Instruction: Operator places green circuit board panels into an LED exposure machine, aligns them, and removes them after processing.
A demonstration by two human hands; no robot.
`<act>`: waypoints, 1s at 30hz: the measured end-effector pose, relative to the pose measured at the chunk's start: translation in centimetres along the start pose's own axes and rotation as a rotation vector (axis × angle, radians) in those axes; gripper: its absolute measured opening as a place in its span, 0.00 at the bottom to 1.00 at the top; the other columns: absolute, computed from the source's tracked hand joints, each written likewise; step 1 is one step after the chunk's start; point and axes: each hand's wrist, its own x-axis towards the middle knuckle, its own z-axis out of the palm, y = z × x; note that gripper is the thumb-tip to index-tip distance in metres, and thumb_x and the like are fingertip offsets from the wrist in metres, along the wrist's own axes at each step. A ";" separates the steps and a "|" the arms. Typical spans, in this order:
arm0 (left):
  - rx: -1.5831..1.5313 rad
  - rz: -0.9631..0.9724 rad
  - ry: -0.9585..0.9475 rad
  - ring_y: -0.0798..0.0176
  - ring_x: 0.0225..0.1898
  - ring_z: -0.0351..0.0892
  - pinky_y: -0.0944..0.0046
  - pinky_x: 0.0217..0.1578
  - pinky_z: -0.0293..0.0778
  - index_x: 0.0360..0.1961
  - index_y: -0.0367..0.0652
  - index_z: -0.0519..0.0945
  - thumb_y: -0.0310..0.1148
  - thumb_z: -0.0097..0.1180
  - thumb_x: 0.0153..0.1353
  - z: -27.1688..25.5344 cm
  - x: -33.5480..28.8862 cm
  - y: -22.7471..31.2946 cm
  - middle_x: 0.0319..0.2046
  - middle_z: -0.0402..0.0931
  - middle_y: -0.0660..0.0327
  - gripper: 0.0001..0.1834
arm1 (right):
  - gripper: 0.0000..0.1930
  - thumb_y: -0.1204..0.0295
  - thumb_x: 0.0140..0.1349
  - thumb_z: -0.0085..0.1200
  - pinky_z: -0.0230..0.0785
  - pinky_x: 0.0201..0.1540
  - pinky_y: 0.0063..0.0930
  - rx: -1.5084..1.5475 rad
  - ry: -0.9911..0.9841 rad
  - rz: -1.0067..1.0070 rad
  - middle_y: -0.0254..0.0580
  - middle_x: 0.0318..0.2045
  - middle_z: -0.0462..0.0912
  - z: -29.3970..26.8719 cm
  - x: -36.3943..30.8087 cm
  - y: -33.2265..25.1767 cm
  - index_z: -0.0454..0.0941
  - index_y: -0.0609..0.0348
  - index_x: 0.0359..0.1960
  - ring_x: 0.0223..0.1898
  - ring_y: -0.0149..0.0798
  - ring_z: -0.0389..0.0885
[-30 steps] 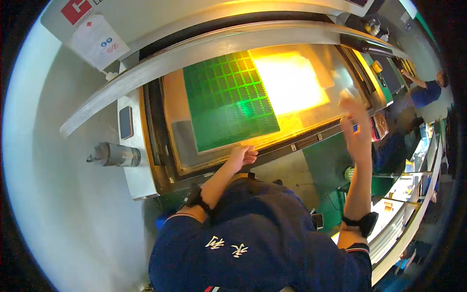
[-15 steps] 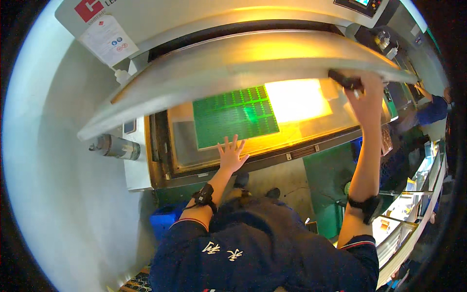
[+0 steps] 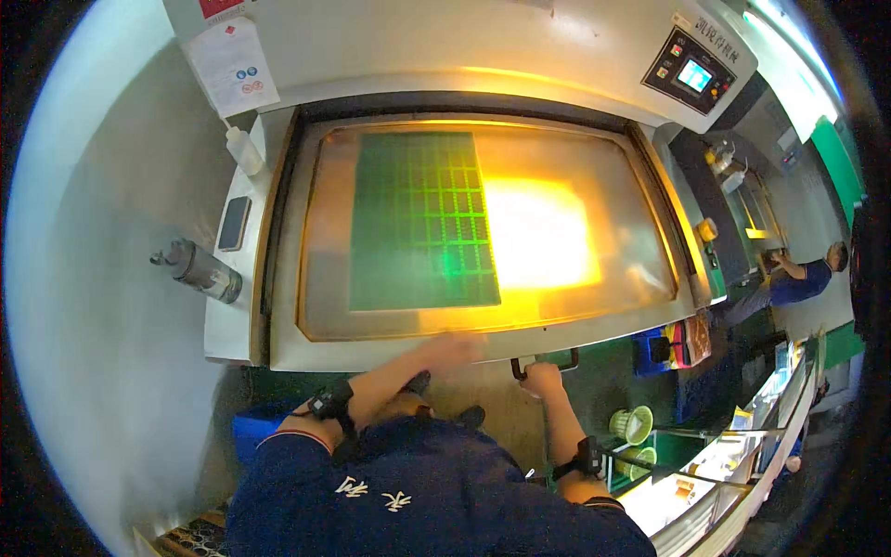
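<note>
The framed lid of a large exposure machine lies down over its bed, with a see-through sheet across its middle. Through that sheet shows a green circuit panel with rows of bright green marks. To the panel's right is a glaring patch of light. My right hand is closed on the black handle at the lid's front edge. My left hand, smeared by motion, is at the front edge below the panel; its fingers cannot be made out.
On the left ledge are a phone, a dark bottle and a white squeeze bottle. A control panel is up right. Green baskets stand low right. Another person works at far right.
The lid has come down from a tilted, raised position onto the bed. My right hand has moved down and toward me with the handle. My left hand has drawn back from the panel's near edge.
</note>
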 end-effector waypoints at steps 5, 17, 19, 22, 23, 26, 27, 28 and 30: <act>0.601 -0.528 0.607 0.46 0.72 0.50 0.27 0.66 0.39 0.68 0.57 0.64 0.51 0.44 0.68 -6.8 2.1 -8.2 0.72 0.53 0.59 0.29 | 0.17 0.53 0.53 0.60 0.69 0.51 0.44 -0.085 0.004 -0.049 0.44 0.38 0.85 -0.9 0.0 -0.4 0.84 0.52 0.37 0.42 0.47 0.83; 1.001 -0.749 0.535 0.42 0.74 0.42 0.28 0.68 0.35 0.73 0.62 0.55 0.53 0.37 0.71 -7.2 3.5 -8.6 0.74 0.45 0.66 0.31 | 0.13 0.63 0.59 0.57 0.69 0.52 0.45 0.611 0.147 -0.413 0.45 0.42 0.82 1.9 -2.2 2.3 0.80 0.55 0.42 0.47 0.51 0.79; 0.997 -0.803 0.479 0.42 0.74 0.41 0.28 0.68 0.35 0.73 0.63 0.54 0.53 0.37 0.71 -6.9 2.1 -9.1 0.74 0.45 0.67 0.31 | 0.09 0.66 0.63 0.53 0.72 0.47 0.43 0.519 0.109 -0.487 0.46 0.41 0.82 3.0 1.1 3.8 0.81 0.53 0.41 0.44 0.52 0.80; 0.993 -0.772 0.479 0.44 0.74 0.40 0.29 0.69 0.34 0.73 0.65 0.54 0.54 0.36 0.71 -5.9 4.2 -10.4 0.75 0.45 0.70 0.30 | 0.14 0.70 0.57 0.54 0.72 0.49 0.44 -0.132 0.624 -0.412 0.48 0.41 0.83 7.3 9.9 9.3 0.80 0.49 0.46 0.47 0.53 0.80; 0.998 -0.777 0.491 0.44 0.74 0.40 0.29 0.69 0.34 0.73 0.65 0.55 0.53 0.38 0.71 -5.9 3.6 -10.9 0.75 0.45 0.70 0.30 | 0.14 0.70 0.57 0.54 0.72 0.49 0.44 -0.061 0.625 -0.337 0.48 0.41 0.83 7.9 12.7 9.8 0.80 0.49 0.46 0.47 0.53 0.80; 0.991 -0.768 0.499 0.43 0.74 0.40 0.30 0.69 0.35 0.72 0.64 0.56 0.51 0.42 0.69 -5.9 2.8 -10.9 0.74 0.46 0.69 0.31 | 0.14 0.69 0.57 0.54 0.72 0.49 0.43 0.241 0.573 -0.156 0.48 0.40 0.83 7.0 17.7 11.0 0.80 0.49 0.46 0.46 0.53 0.80; 0.978 -0.752 0.528 0.43 0.74 0.41 0.30 0.68 0.36 0.72 0.64 0.57 0.49 0.44 0.68 -6.3 2.3 -10.3 0.74 0.47 0.68 0.31 | 0.14 0.69 0.57 0.54 0.72 0.49 0.43 0.291 0.568 -0.144 0.49 0.40 0.83 6.7 18.7 10.4 0.80 0.49 0.46 0.46 0.53 0.80; 0.989 -0.761 0.508 0.43 0.74 0.41 0.30 0.68 0.36 0.72 0.64 0.57 0.49 0.44 0.68 -6.0 2.7 -10.4 0.74 0.47 0.68 0.31 | 0.14 0.69 0.57 0.54 0.73 0.49 0.43 0.327 0.562 -0.108 0.49 0.40 0.83 6.7 18.4 10.7 0.80 0.49 0.46 0.46 0.53 0.81; 0.965 -0.736 0.531 0.43 0.74 0.41 0.29 0.68 0.37 0.71 0.62 0.60 0.47 0.48 0.67 -6.0 3.4 -10.3 0.74 0.48 0.67 0.31 | 0.14 0.69 0.58 0.54 0.73 0.48 0.43 0.373 0.547 -0.069 0.49 0.39 0.83 7.1 17.8 10.5 0.80 0.49 0.46 0.45 0.53 0.81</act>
